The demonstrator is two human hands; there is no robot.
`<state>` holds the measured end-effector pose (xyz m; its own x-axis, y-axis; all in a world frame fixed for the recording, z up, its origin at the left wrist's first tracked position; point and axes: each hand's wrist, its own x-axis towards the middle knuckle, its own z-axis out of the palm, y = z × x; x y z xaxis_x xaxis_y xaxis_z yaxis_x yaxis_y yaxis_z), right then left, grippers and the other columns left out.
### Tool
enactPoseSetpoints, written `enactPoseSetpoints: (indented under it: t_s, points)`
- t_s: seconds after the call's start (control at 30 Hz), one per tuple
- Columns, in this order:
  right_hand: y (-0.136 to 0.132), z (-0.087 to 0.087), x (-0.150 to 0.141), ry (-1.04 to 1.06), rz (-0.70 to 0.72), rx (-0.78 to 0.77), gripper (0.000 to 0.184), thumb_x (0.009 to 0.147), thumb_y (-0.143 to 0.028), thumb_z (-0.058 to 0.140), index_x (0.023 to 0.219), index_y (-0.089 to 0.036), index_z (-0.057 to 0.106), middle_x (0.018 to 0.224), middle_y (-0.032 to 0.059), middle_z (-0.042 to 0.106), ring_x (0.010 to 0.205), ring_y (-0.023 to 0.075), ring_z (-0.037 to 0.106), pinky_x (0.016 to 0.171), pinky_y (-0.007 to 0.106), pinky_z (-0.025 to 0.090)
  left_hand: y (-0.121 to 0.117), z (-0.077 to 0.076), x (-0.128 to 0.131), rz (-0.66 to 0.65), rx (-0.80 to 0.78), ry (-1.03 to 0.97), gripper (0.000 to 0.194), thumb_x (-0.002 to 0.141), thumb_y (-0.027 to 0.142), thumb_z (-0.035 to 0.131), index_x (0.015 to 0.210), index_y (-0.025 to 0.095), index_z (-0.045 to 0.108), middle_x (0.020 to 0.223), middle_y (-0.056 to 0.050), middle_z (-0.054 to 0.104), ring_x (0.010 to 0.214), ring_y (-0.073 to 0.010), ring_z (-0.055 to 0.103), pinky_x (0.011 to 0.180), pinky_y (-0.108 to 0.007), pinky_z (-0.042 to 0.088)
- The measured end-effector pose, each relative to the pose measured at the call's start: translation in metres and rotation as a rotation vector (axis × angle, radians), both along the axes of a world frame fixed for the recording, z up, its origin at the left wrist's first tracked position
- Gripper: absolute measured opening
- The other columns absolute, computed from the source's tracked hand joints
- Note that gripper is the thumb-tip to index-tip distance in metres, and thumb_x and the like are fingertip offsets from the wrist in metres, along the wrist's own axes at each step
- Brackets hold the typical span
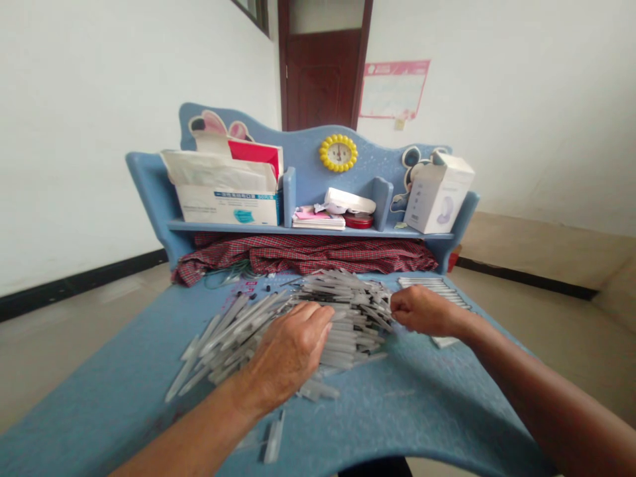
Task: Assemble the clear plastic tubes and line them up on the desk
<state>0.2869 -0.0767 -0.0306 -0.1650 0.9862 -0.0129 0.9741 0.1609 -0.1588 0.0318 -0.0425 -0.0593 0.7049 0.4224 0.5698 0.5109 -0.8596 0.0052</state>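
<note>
Behind both hands (294,341), a mask box (228,205) shows "50" in print.

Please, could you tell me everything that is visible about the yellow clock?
The yellow clock is small and round, with a scalloped, petal-like rim that looks like glossy plastic. Inside is a pale dial with dark hands; the time is too small to read. It sits upright against the blue back panel, above the middle compartment. Neither hand touches it.
</note>
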Motion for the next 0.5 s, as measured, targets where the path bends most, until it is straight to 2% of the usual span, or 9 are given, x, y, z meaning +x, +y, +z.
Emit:
enactPoseSetpoints:
  t_s: [0.1,0.23,0.33,0.5]
  points:
    - [-0.014,0.013,0.008,-0.036,0.016,0.052,0.016,0.073,-0.014,0.047,0.063,-0.016,0.060,0.059,0.0006,0.057,0.054,0.0096,0.046,0.052,0.021,0.030,0.001,-0.001,-0.001,-0.011,0.015,-0.018,0.015,0.085,0.009,0.045,0.088,0.015,0.058,0.081,-0.006,0.063,0.078,-0.0196,0.061,0.070,-0.031,0.051]
    - [-0.040,0.032,0.017,-0.021,0.024,0.043,0.017,0.075,-0.015,0.046,0.059,-0.016,0.052,0.054,-0.0017,0.048,0.050,0.0086,0.039,0.049,0.022,0.027,0.001,-0.002,-0.001,-0.017,0.013,-0.042,0.017,0.086,0.010,0.044,0.092,0.017,0.058,0.080,-0.005,0.063,0.078,-0.0174,0.061,0.071,-0.028,0.050]
    - [-0.058,0.042,0.021,0.077,0.039,0.005,0.021,0.078,-0.019,0.045,0.058,-0.017,0.047,0.052,-0.0032,0.043,0.049,0.0081,0.035,0.046,0.022,0.025,0.000,-0.002,0.000,-0.026,-0.005,-0.064,0.018,0.086,0.010,0.044,0.093,0.018,0.058,0.081,-0.005,0.063,0.079,-0.0170,0.061,0.072,-0.028,0.050]
    - [-0.073,0.047,0.026,0.334,0.044,-0.087,0.024,0.084,-0.030,0.045,0.065,-0.017,0.052,0.056,-0.0025,0.047,0.051,0.0089,0.040,0.044,0.021,0.029,0.000,-0.003,0.000,-0.042,-0.019,-0.085,0.018,0.087,0.011,0.045,0.094,0.018,0.059,0.082,-0.005,0.064,0.081,-0.0168,0.061,0.073,-0.028,0.051]
